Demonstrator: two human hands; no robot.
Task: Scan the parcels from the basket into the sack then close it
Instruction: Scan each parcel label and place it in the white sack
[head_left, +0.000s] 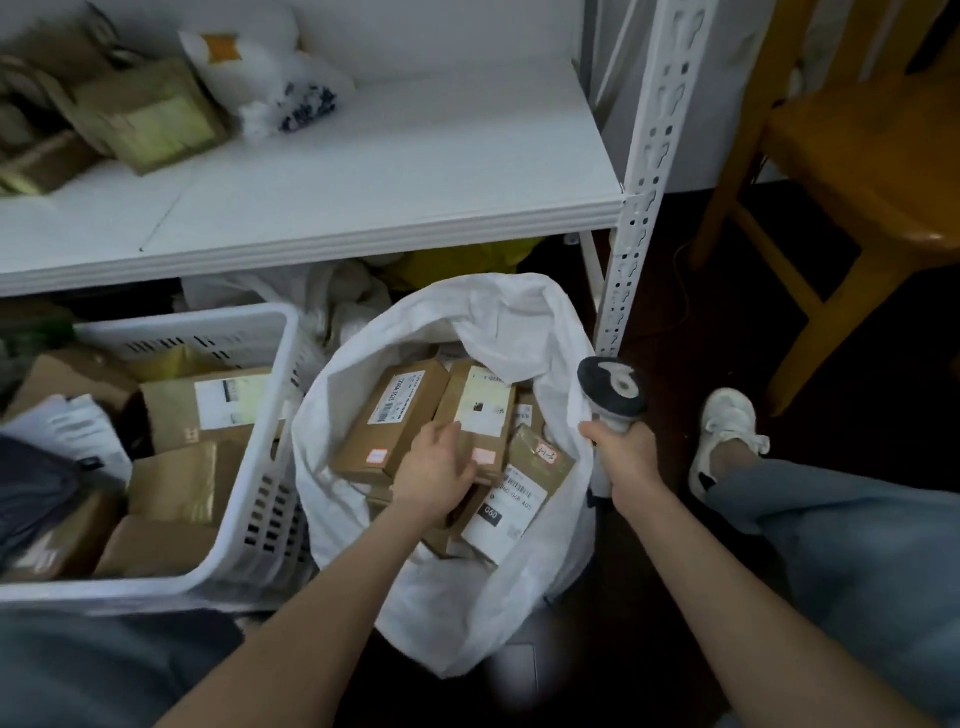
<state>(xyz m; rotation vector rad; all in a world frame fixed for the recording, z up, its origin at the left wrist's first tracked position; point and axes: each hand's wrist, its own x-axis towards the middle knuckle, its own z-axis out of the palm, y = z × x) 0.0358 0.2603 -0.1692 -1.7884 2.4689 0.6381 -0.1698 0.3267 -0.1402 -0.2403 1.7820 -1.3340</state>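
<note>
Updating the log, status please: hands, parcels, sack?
Left hand on a parcel inside the open sack. Right hand grips the scanner. Basket holds more parcels. Nothing blocking.
</note>
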